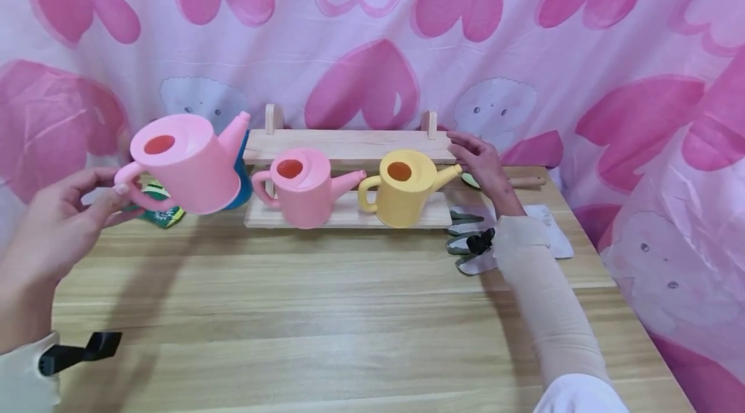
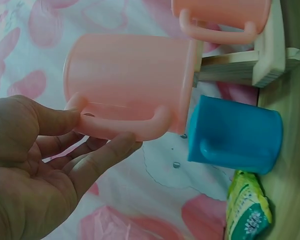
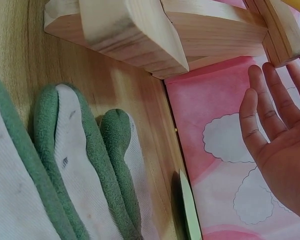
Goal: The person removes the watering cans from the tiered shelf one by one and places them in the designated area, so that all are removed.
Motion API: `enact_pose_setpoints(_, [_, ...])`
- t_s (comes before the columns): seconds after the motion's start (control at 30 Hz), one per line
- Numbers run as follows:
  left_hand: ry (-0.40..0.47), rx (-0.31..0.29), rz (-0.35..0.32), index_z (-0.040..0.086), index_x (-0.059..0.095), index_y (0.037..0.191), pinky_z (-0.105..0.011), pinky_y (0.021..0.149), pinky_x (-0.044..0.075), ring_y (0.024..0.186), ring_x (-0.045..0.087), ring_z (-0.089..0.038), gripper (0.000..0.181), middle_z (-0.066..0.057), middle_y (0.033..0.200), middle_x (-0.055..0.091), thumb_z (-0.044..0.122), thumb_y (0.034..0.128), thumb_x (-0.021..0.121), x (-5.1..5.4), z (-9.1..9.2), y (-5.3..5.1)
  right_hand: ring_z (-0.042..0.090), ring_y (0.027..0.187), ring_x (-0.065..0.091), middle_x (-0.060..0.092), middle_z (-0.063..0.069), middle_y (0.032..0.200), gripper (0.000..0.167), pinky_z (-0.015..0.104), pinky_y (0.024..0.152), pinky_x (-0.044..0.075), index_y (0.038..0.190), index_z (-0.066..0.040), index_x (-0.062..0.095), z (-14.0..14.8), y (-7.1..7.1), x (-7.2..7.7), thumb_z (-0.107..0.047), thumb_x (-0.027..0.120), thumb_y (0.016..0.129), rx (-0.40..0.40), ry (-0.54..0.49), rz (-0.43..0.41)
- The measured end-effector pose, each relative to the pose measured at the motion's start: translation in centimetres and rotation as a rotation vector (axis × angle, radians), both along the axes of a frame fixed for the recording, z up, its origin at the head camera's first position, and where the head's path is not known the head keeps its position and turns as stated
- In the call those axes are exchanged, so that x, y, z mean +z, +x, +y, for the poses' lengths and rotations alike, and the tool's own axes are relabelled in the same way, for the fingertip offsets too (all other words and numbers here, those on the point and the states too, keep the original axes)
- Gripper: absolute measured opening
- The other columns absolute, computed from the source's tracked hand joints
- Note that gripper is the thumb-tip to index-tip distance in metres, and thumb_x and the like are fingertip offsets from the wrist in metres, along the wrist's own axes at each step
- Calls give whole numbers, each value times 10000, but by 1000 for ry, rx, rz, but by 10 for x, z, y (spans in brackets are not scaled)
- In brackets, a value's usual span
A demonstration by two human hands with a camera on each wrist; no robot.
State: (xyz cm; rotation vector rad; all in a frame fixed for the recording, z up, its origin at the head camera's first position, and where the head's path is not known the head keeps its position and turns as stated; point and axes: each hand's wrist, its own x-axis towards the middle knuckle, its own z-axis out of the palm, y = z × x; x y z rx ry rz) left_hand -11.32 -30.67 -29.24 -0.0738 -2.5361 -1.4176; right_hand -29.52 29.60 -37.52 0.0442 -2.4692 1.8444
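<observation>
My left hand (image 1: pixel 64 225) pinches the handle of a pink watering can (image 1: pixel 194 170) between thumb and fingers. That can hangs in the air at the left of a two-step wooden stand (image 1: pixel 349 145), its spout pointing right. On the lower step stand a second pink watering can (image 1: pixel 305 200) and a yellow watering can (image 1: pixel 407 196), side by side. My right hand (image 1: pixel 483 164) is at the right end of the upper step, its fingertips against or very near the wood, fingers fairly straight in the right wrist view. Behind the held can, a blue container (image 2: pixel 235 135) is partly hidden in the head view.
A green and yellow packet (image 2: pixel 250 207) lies beside the blue container. To the right of the stand are white and green gloves (image 3: pixel 72 150) and a tool with a green blade (image 3: pixel 190 210) and wooden handle (image 1: pixel 526 181). A heart-patterned curtain (image 1: pixel 361 86) hangs behind the table (image 1: pixel 326 309).
</observation>
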Motion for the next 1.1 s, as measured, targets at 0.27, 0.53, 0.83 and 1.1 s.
enact_pose_setpoints(0.27, [-1, -41, 24, 168, 645, 1229, -91, 723, 525, 840, 686, 78, 223, 170, 1057, 634, 53, 1053, 570, -25, -2, 7, 138, 971, 657, 587, 90, 1425, 521, 200, 783, 571, 1439, -224, 625, 0, 1, 1, -411, 730, 964, 0, -24, -20])
enact_pose_setpoints(0.53, [86, -98, -7, 234, 668, 1195, -133, 759, 547, 878, 716, 20, 280, 178, 1083, 688, 17, 1041, 583, -48, -5, 16, 135, 967, 646, 612, 75, 1372, 497, 195, 770, 571, 1418, -217, 645, -1, 0, -1, -401, 730, 964, 2, -40, 8])
enact_pose_setpoints(0.83, [129, -131, 4, 100, 676, 1179, -182, 755, 568, 927, 710, -1, 228, 72, 1084, 671, -36, 1033, 565, -68, -5, 21, 148, 956, 630, 626, 59, 1331, 486, 197, 771, 572, 1407, -216, 654, -2, 0, -2, -405, 729, 965, 3, -32, 23])
enact_pose_setpoints(1.1, [337, -222, 2, 56, 669, 1195, -213, 781, 574, 1035, 668, -19, 279, -14, 1129, 621, -112, 1015, 538, -81, -5, 23, 171, 1069, 610, 605, 56, 1354, 507, 192, 816, 561, 1428, -221, 636, -1, 1, -2, -419, 719, 969, 2, -28, 4])
